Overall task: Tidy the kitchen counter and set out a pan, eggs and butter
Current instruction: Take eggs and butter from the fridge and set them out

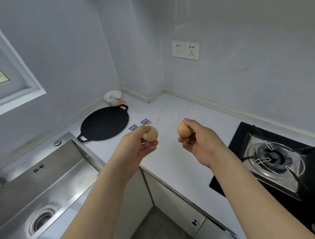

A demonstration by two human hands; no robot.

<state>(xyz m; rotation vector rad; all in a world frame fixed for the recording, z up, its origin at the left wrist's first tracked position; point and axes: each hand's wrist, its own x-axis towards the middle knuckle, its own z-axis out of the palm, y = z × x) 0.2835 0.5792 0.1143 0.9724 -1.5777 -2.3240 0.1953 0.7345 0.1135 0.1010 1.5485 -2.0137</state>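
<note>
Here each hand pinches one egg above the near counter (174, 155): the left hand (138, 146) holds the left egg (151, 134), the right hand (197, 140) the right egg (183, 129). Set down carelessly, they may roll off and break.

White L-shaped counter (174, 155). Lying on it: flat black pan (104, 124) with two loop handles, near the back left; bowl (113, 97) holding a whisk, just behind the pan; two small butter packets (140, 124) right of the pan. Sink (42, 185) set in at left, gas hob (278, 159) at right.
</note>
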